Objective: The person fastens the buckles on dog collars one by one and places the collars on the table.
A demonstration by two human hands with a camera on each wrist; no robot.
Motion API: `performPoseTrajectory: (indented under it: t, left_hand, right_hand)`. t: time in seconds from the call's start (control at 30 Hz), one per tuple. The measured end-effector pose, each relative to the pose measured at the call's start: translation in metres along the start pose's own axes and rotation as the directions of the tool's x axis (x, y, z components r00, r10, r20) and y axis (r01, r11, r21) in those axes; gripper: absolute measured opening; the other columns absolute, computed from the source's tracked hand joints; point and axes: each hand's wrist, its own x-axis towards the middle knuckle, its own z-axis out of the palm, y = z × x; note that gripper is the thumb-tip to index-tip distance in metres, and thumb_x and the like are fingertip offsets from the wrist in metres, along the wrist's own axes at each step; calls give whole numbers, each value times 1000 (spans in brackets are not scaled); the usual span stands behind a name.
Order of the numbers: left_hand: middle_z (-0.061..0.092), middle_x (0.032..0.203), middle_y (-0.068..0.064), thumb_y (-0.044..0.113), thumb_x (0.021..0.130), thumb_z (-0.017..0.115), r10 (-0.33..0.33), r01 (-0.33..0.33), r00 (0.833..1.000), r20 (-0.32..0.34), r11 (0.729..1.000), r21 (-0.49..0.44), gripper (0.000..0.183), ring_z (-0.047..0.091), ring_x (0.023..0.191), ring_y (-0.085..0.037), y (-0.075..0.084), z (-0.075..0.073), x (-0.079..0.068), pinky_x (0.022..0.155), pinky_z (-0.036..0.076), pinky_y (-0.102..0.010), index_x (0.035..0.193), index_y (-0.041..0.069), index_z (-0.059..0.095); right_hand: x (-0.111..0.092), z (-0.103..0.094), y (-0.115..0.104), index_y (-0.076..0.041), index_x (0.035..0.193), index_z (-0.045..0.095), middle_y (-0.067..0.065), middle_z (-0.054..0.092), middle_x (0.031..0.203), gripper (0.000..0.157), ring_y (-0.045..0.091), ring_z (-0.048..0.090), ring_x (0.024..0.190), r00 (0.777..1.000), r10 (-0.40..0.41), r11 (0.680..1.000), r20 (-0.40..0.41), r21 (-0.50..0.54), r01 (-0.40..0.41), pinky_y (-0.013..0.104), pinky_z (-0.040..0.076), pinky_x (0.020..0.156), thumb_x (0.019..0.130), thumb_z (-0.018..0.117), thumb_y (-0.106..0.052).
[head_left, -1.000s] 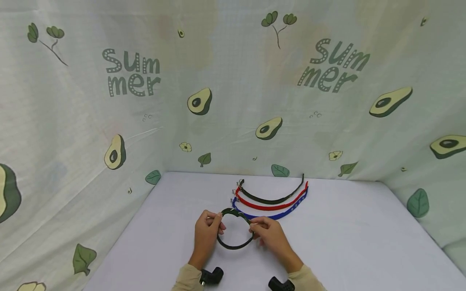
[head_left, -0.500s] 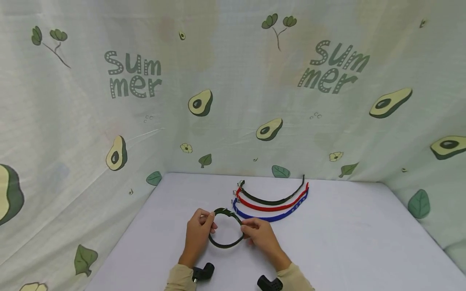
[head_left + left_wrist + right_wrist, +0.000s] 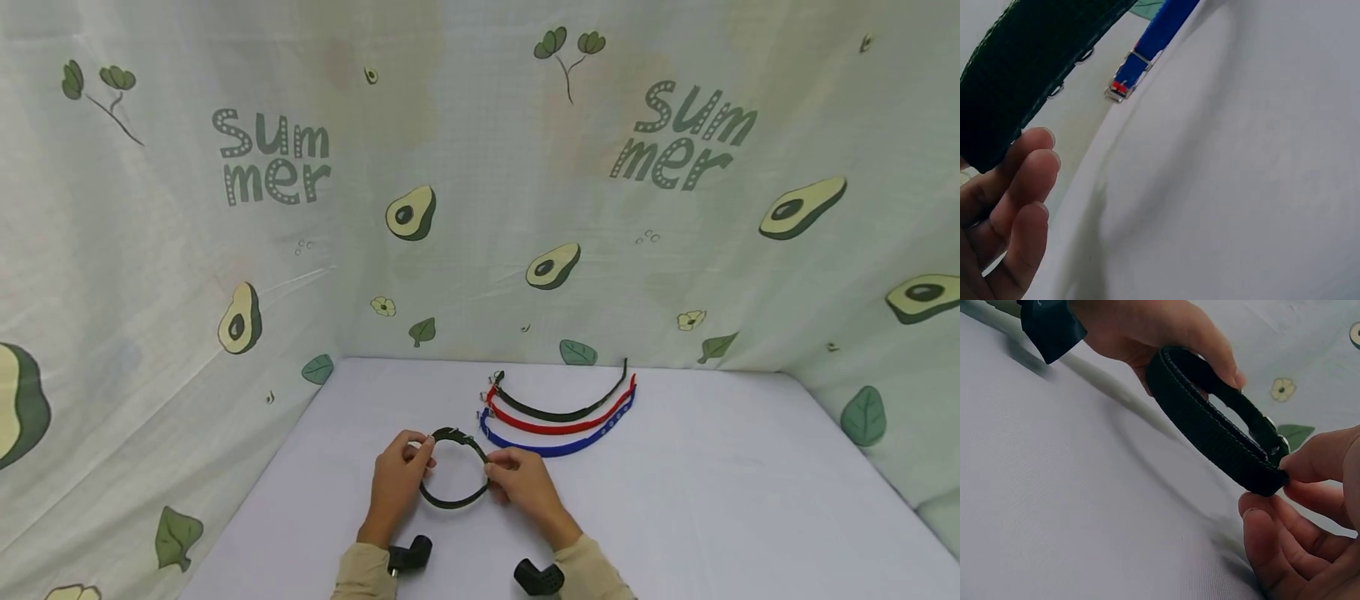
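Observation:
A dark green pet collar [image 3: 453, 504], fastened into a loop, is held up over the white table between both hands. My left hand [image 3: 397, 479] pinches its left side, and my right hand [image 3: 527, 487] pinches the opposite side between thumb and fingers. At the top of the loop sits its metal buckle [image 3: 459, 436]. Woven webbing of the collar [image 3: 1210, 437] shows from the side in the right wrist view, with its shadow falling on the cloth below. The left wrist view has the dark band [image 3: 1035, 62] close up, two metal rings poking past its edge.
Beyond the hands lie three unfastened collars in nested curves: a blue collar [image 3: 558, 451] nearest, a red collar [image 3: 551, 430] behind it, and a dark green collar [image 3: 555, 416] farthest. A printed cloth backdrop [image 3: 480, 150] rises behind the white table [image 3: 712, 500].
Both hands and the looped collar have shifted left in the head view, away from the three lying collars. The grip on the loop looks the same.

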Motion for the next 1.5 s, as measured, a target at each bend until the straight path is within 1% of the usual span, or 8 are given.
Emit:
performPoseTrajectory:
  t: [0.23, 0.37, 0.53, 0.77, 0.93, 1.17, 1.4, 1.5]
  left_hand:
    - [69, 76, 2, 26, 95, 71, -16, 17, 1000, -7, 999, 46, 13, 62, 66, -12, -3, -2, 4, 62, 48, -28, 102, 15, 72]
    - [69, 77, 4, 27, 93, 72, -49, 49, 999, -5, 993, 109, 15, 61, 67, -12, -2, -6, 3, 63, 46, -30, 103, 16, 74]
    - [68, 81, 6, 29, 91, 73, -45, 55, 998, -50, 976, 213, 13, 59, 73, -12, -3, -7, 2, 64, 45, -32, 99, 19, 76]
    - [66, 80, 9, 29, 92, 73, -39, 58, 996, -75, 961, 271, 13, 58, 71, -9, -6, -1, 3, 61, 44, -31, 96, 18, 77]
    - [67, 77, 9, 27, 91, 73, -26, 62, 992, -123, 952, 301, 12, 59, 68, -9, -6, -1, 2, 58, 45, -32, 92, 17, 77]
    - [68, 76, 6, 27, 90, 74, -20, 78, 983, -181, 946, 316, 14, 58, 64, -11, -6, -2, 1, 56, 44, -32, 91, 13, 77]
    - [69, 79, 5, 27, 91, 73, -33, 94, 984, -174, 931, 352, 15, 60, 66, -13, -9, -1, 2, 56, 44, -33, 94, 13, 77]
    - [69, 79, 5, 27, 91, 73, -22, 84, 986, -164, 920, 382, 14, 61, 66, -15, -9, -2, 2, 55, 44, -35, 95, 14, 76]
  right_hand:
    - [6, 6, 4, 4, 107, 70, 7, 68, 81, 23, 18, 62, 61, 999, -3, 1000, -32, -3, 2, 31, 55, 56, 93, 71, -13]
    - [5, 11, 8, 1, 104, 71, 3, 67, 80, 19, 15, 62, 62, 999, -9, 997, -47, -70, 6, 28, 53, 57, 92, 71, -13]
    - [1, 17, 11, 0, 102, 71, 0, 67, 81, 17, 11, 62, 65, 997, -67, 988, -45, -143, 60, 26, 53, 59, 90, 72, -12]
    - [-3, 18, 11, -2, 100, 72, -3, 67, 83, 15, 8, 62, 75, 982, -168, 961, -86, -236, 144, 25, 53, 68, 88, 74, -11]
    - [-3, 20, 11, -1, 102, 71, -1, 68, 86, 17, 10, 64, 77, 980, -178, 965, -88, -210, 157, 25, 54, 70, 88, 74, -11]
    - [-4, 21, 14, -1, 106, 71, 1, 71, 91, 19, 10, 66, 80, 981, -184, 968, -57, -185, 170, 25, 54, 72, 89, 73, -9]
    - [-2, 17, 17, 0, 117, 67, 6, 72, 101, 29, 14, 69, 88, 980, -198, 964, 16, -177, 198, 26, 55, 77, 89, 72, -8]
    - [-2, 16, 17, 1, 122, 65, 10, 72, 103, 34, 14, 70, 88, 978, -207, 963, 39, -166, 211, 26, 55, 76, 89, 72, -8]
